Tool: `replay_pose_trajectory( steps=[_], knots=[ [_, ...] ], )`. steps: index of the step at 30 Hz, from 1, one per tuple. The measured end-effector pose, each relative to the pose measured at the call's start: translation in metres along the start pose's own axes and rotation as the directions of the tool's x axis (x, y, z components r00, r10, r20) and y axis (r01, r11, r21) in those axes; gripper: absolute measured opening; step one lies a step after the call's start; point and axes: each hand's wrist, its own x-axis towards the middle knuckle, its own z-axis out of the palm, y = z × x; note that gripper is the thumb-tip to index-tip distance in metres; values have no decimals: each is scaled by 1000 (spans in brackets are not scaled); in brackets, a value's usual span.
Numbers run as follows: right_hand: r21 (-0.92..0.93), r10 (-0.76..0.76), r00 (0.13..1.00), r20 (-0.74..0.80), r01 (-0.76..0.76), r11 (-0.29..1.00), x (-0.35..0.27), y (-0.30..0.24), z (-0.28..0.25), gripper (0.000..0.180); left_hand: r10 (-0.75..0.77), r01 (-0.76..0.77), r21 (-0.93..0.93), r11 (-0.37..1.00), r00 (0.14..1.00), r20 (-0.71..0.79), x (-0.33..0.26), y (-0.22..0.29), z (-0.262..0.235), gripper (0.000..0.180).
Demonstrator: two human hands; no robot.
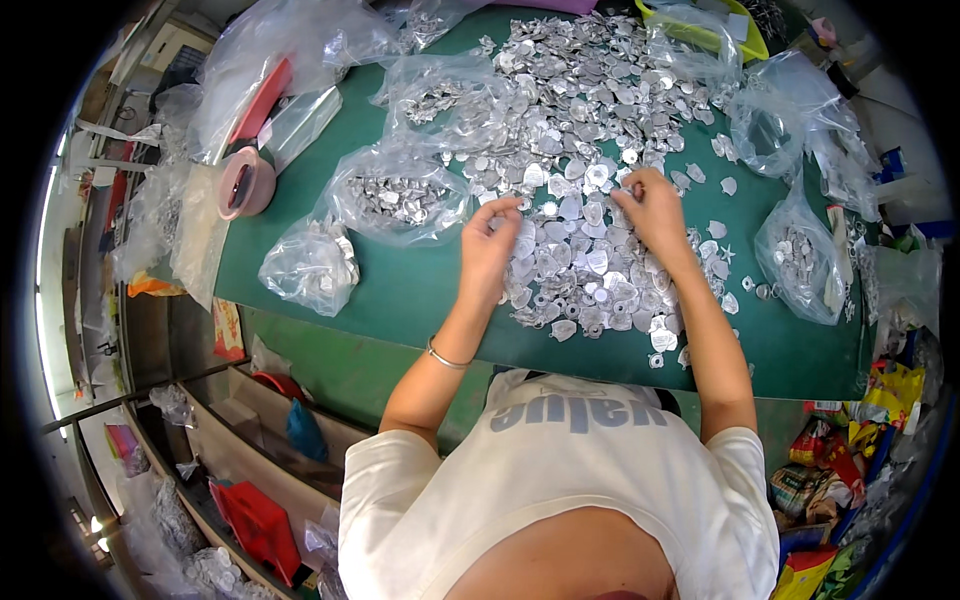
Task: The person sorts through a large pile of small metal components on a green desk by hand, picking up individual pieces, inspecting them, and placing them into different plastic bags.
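Note:
A wide heap of small flat silvery metal pieces point(575, 75) spreads over the green table, with a looser layer point(590, 275) on the near side between my forearms. Over the left edge of that layer is my left hand point(490, 237), fingers curled and tips drawn together; whatever they pinch is too small to name. My right hand point(652, 212) is above the right side of the pieces, thumb and forefinger closed at the tips. Anything between those tips is also too small to make out. Many pieces are shield-shaped or round, some with small loops.
Clear plastic bags of metal pieces point(395, 195) lie to the left, a smaller bag point(312, 268) nearer me, another bag point(798, 250) at the right. A pink tub point(246, 184) stands at the left edge of the table point(420, 300). A yellow-green basket point(752, 38) sits far right.

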Motion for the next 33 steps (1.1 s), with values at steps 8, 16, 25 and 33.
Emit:
replay_pose_trajectory(
  steps=[8, 16, 25, 33],
  knots=[
    [920, 118, 920, 374, -352, -174, -36, 9, -43, 15, 260, -541, 618, 570, 832, 490, -36, -4, 10, 43],
    [-59, -116, 985, 130, 124, 990, -66, -8, -36, 23, 208, -572, 688, 446, 814, 542, -58, -15, 15, 37],
    [899, 91, 898, 431, -418, -134, -62, -20, -57, 12, 318, -617, 636, 463, 786, 531, -59, -19, 10, 21],
    [-53, -299, 937, 178, 313, 948, -81, -28, 3, 21, 375, -394, 576, 716, 913, 159, -51, -1, -4, 4]
  ],
)
